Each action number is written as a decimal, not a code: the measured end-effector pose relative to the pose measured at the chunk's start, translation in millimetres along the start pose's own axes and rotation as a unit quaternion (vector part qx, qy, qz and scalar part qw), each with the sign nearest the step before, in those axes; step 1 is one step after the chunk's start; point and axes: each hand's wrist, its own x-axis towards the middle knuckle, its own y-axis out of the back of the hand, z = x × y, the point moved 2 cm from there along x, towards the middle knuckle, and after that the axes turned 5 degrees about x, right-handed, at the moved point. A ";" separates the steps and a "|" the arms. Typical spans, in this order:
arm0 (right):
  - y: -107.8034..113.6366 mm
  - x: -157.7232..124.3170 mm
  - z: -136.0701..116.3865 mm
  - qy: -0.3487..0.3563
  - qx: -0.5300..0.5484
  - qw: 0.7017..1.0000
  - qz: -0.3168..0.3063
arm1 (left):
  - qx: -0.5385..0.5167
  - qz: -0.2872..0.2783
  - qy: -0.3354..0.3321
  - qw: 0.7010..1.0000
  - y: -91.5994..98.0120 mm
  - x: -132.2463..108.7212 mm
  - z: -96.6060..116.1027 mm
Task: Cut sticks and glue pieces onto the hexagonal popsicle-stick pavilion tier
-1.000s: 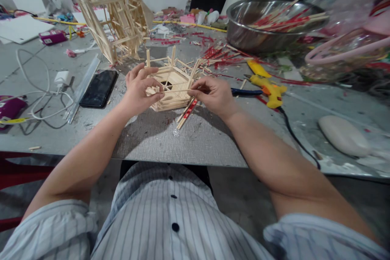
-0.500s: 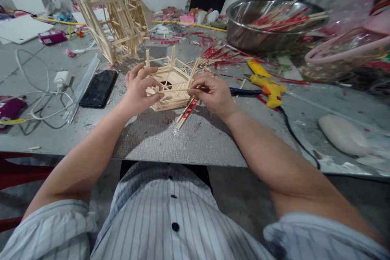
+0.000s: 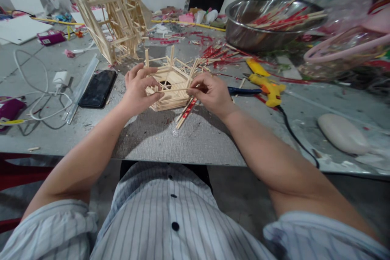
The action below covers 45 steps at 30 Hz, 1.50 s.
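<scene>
A thin wooden stick [image 3: 176, 89] lies across the near side of a six-sided stick frame [image 3: 178, 77]. My right hand [image 3: 211, 92] pinches the stick's right end between thumb and fingers. At the other end, my left hand [image 3: 139, 88] is closed with thumb and index finger around the stick and the frame's left corner; its exact contact is partly hidden. Short upright sticks rise from the frame's corners. Under my right hand, loose sticks with a red printed wrapper [image 3: 187, 111] lie on the grey table [image 3: 170, 142].
A taller stick structure [image 3: 114, 20] stands at the back left. By my left forearm lies a black phone [image 3: 97, 88]. To the right are a yellow glue gun [image 3: 271, 89] with a cord, a metal basin [image 3: 258, 40] of sticks, and a pink-rimmed basket [image 3: 329, 50].
Almost nothing differs. Both hands keep their hold on the stick, and the whole view has shifted very slightly.
</scene>
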 end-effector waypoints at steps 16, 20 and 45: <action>-2.2 1.0 3.9 -0.078 0.045 0.996 0.015 | 0.039 0.004 -0.012 0.999 2.1 1.0 4.9; -0.2 1.9 -0.1 -0.089 0.053 0.995 -0.001 | 0.053 -0.002 -0.011 0.999 2.5 1.1 5.8; 0.0 4.3 2.2 -0.131 0.158 0.979 -0.004 | 0.045 -0.013 0.000 0.999 3.2 0.4 4.6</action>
